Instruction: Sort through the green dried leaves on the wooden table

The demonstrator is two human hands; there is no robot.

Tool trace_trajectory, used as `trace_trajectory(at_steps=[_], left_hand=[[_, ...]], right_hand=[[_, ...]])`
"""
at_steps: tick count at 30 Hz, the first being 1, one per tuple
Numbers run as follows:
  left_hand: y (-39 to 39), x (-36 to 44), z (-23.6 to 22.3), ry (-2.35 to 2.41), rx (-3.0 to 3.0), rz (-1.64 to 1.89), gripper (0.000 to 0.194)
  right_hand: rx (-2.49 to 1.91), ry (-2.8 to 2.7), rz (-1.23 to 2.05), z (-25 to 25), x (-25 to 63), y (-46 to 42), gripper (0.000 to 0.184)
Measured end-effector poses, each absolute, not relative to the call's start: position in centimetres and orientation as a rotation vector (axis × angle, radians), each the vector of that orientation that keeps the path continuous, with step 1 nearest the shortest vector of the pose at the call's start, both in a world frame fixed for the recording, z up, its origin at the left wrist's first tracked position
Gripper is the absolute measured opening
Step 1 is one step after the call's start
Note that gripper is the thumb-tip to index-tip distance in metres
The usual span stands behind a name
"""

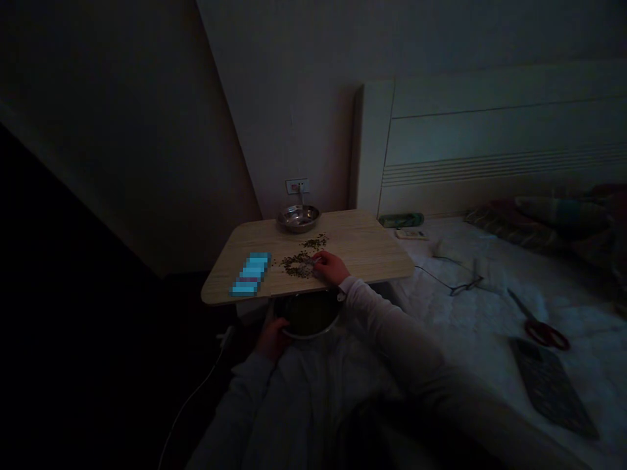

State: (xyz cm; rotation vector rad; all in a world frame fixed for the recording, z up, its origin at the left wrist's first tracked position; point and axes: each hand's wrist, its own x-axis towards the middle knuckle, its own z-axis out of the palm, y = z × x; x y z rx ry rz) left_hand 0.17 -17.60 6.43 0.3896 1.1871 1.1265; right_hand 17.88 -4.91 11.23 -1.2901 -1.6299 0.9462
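Observation:
My right hand [331, 267] reaches over the small wooden table [372, 245], its fingers closed at the edge of a scattered heap of small dark greenish grains [292, 266]. Something pale and see-through shows at the fingertips, too dim to name. A smaller patch of the same grains [316, 242] lies just beyond. Below the table's front edge, my left hand [274, 338] grips the left rim of a round bowl [309, 337] at my lap. The bowl has a light rim and a dark inside; its contents are too dark to tell. Part of it is hidden under the tabletop.
A shiny metal bowl [298, 219] stands at the table's back edge. A lit phone [251, 274] lies at the left. On the bed at right are red-handled scissors [541, 329], a dark patterned phone-like slab [553, 385], thin cords [465, 285] and a green cylinder [401, 220]. A white cable [189, 395] hangs left.

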Motion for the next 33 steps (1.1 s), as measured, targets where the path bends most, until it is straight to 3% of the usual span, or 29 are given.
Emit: trace_trajectory(at_steps=[7, 33], left_hand=[[-18.0, 0.9, 6.8, 1.233, 0.329, 1.177, 0.026], [-17.7, 0.3, 5.4, 1.305, 0.503, 1.184, 0.031]], right_hand=[[-1.291, -1.621, 0.984, 11.5, 18.0, -5.1, 0.019], [-1.292, -1.637, 1.033, 12.1, 18.0, -5.7, 0.021]])
